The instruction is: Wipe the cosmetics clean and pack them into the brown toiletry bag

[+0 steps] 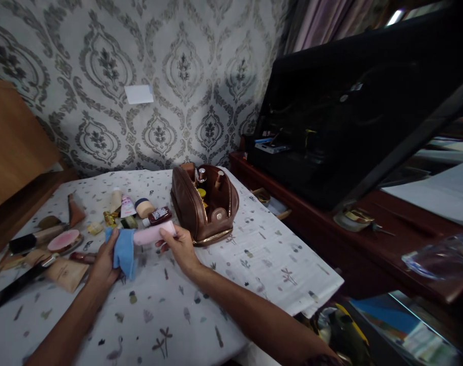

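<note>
Here | pink tube (pixel 149 234) in right fingers (pixel 168 237) | touching blue cloth (pixel 124 252)

Cosmetics bag (pixel 216 229) on tblcloth (pixel 262 264), bottles (pixel 201 175) in it; small bottle (pixel 161 215) at its 9 o'c; tube (pixel 149 235) at 8 in R hand (pixel 181 246), cloth (pixel 125 254) at tube's end in L hand (pixel 105 259); compact (pixel 64 240) at cloth's 9; TV (pixel 349 117) bag's 2, wall (pixel 185 76) 12, cabinet (pixel 16 142) btwn 9 & 10
</note>
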`<control>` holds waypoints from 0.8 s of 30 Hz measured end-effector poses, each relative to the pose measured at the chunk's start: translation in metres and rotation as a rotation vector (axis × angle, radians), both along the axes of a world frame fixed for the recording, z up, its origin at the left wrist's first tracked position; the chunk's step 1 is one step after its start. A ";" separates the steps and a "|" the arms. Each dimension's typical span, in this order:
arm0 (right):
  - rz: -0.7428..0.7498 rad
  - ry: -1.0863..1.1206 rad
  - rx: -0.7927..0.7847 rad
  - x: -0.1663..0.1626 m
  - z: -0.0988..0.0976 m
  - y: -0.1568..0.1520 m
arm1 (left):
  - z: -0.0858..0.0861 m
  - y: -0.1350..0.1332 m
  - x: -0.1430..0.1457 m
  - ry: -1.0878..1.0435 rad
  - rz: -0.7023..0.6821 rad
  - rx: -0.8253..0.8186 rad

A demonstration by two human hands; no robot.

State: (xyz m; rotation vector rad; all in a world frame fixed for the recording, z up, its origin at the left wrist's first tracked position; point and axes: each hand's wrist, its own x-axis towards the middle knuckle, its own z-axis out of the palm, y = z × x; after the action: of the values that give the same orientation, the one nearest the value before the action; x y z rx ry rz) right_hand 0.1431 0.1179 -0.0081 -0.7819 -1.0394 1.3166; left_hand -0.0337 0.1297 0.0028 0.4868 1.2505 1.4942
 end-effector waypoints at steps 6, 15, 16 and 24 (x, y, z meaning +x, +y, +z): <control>-0.058 -0.044 -0.004 0.001 -0.001 0.000 | -0.001 0.001 -0.001 0.008 -0.047 0.096; 0.024 -0.156 -0.123 -0.002 -0.016 0.003 | -0.001 -0.001 -0.004 0.134 -0.093 0.103; 0.041 -0.216 -0.124 -0.002 -0.017 0.003 | -0.002 0.000 -0.006 0.147 -0.079 0.093; 0.061 -0.426 -0.030 0.007 -0.014 0.002 | -0.003 0.004 -0.011 0.195 -0.043 0.005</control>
State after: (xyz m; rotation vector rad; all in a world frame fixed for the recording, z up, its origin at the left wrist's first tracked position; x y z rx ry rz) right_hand 0.1497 0.1196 -0.0217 -1.0904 -1.3899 1.2463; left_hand -0.0443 0.1340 -0.0002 0.6721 1.3785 1.4406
